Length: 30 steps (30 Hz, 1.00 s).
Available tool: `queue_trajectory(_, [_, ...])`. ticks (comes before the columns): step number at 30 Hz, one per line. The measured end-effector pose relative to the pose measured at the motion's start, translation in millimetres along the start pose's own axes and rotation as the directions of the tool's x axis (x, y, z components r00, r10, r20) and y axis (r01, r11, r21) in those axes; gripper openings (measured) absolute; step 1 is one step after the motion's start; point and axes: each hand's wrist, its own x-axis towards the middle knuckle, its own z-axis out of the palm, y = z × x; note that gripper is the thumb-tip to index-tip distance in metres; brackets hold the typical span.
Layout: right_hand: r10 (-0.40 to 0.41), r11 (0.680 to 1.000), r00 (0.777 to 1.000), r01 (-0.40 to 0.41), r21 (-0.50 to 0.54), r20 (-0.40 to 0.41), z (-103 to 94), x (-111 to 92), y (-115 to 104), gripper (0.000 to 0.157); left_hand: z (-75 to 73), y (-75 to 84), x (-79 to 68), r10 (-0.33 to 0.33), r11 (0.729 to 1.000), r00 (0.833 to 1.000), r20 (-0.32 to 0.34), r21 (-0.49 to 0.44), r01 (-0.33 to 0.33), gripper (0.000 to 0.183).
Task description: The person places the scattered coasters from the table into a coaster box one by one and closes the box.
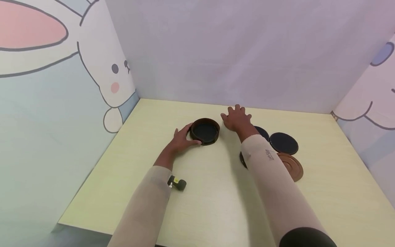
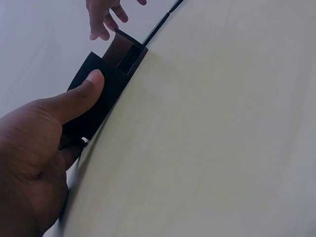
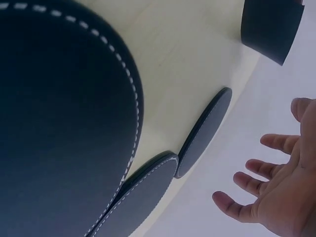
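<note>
My left hand (image 1: 181, 140) grips the near left side of a round, dark coaster holder (image 1: 213, 140), which has a gap in its wall and a brown inner side. In the left wrist view the thumb presses on the holder's black outer wall (image 2: 109, 96). To the right of the holder, my right hand (image 1: 237, 120) is held out with fingers spread and nothing in it. Black round coasters (image 1: 284, 143) lie near the right forearm, some partly covered by it. White stitching edges a coaster (image 3: 64, 118) in the right wrist view.
Beside the right sleeve lies a brown round piece (image 1: 294, 168) with ring-shaped grooves, partly hidden. A pale cloth wall (image 1: 216, 68) stands behind the light table (image 1: 197, 206). Cartoon-printed panels (image 1: 61, 137) flank it. A small black device (image 1: 179, 184) is at the left wrist.
</note>
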Motion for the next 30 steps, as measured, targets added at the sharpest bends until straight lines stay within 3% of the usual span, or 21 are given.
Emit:
queue_trajectory(7, [0.009,0.999,0.998,-0.007,-0.032,0.069,-6.9,-5.4,1.5,0.073,0.1,1.5,0.6,0.013,1.0,1.0,-0.005,-0.01,-0.013,0.101])
queue_trajectory(22, [0.078,0.997,0.994,-0.079,0.015,0.08,9.0,-7.3,11.2,0.091,2.7,3.6,0.0,0.003,1.0,1.0,0.002,-0.024,-0.003,0.102])
queue_trajectory(30, [0.081,0.995,0.992,-0.086,0.049,0.096,12.6,-5.0,18.6,0.092,2.5,4.5,0.1,0.011,0.999,1.0,0.007,-0.031,-0.011,0.102])
